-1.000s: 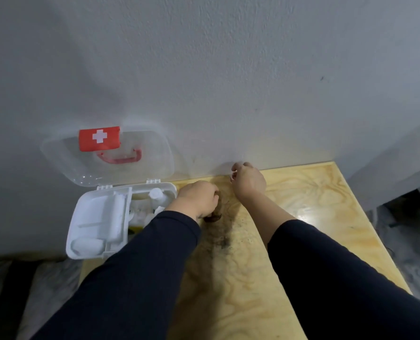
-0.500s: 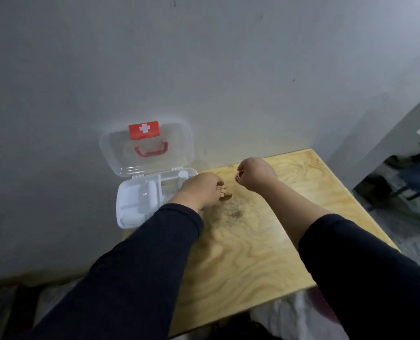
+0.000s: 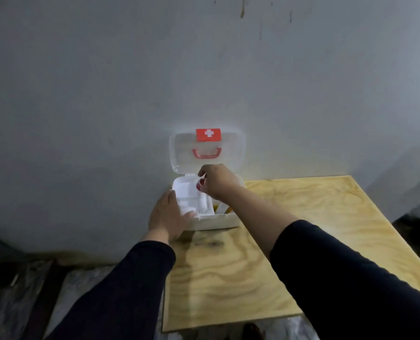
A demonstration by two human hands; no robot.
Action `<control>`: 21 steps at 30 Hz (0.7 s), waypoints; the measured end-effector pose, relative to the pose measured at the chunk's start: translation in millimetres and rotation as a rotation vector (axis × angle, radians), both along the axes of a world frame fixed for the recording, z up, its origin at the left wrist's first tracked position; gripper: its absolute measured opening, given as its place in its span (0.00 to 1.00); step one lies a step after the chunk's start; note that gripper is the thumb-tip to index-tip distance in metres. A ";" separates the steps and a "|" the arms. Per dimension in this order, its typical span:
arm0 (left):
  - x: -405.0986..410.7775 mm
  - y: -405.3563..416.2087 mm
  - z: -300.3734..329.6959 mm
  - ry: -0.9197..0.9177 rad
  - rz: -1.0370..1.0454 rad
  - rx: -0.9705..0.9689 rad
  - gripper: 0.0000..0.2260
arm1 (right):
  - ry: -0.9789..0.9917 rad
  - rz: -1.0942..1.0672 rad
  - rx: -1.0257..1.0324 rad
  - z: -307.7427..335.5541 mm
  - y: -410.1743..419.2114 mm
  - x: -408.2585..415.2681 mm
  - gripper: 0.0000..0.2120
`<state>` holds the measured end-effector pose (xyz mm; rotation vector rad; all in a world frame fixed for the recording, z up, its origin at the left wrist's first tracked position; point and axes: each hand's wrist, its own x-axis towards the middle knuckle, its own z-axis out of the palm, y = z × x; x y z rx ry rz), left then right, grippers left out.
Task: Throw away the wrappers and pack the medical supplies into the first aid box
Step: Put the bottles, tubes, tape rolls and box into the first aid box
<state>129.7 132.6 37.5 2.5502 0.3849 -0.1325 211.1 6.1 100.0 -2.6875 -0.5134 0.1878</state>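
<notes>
The white first aid box (image 3: 216, 223) stands open at the table's far left corner. Its clear lid (image 3: 231, 153), with a red cross label and red handle, leans back against the wall. My left hand (image 3: 167, 217) rests against the box's left front corner, fingers spread along its edge. Above the box's inner tray, my right hand (image 3: 218, 181) pinches a small red object (image 3: 200, 185). White supplies lie in the tray, and something yellow (image 3: 224, 209) shows beneath my right wrist.
The plywood table (image 3: 289, 241) stretches to the right and toward me, with a dark smudge (image 3: 211, 242) in front of the box. A grey wall (image 3: 204, 69) rises directly behind. Covered floor (image 3: 32, 303) lies left of the table.
Both hands have shifted left from the smudged spot on the table to the box. My right hand now holds a small red object over the tray. The view has pulled back and swung left.
</notes>
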 end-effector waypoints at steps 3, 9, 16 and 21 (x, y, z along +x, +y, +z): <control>-2.7 6.2 -10.1 -0.042 -0.005 -0.077 0.35 | -0.007 0.069 -0.048 -12.1 26.9 3.9 0.14; -2.0 12.1 -17.8 -0.084 -0.027 -0.078 0.36 | 0.039 0.135 -0.110 -37.8 53.2 18.8 0.13; -2.9 12.4 -22.3 -0.097 -0.020 -0.008 0.37 | 0.041 0.067 -0.037 -30.3 58.5 43.4 0.19; -1.0 11.3 -18.7 -0.055 -0.014 -0.015 0.35 | -0.044 0.125 -0.096 -51.5 48.8 46.1 0.16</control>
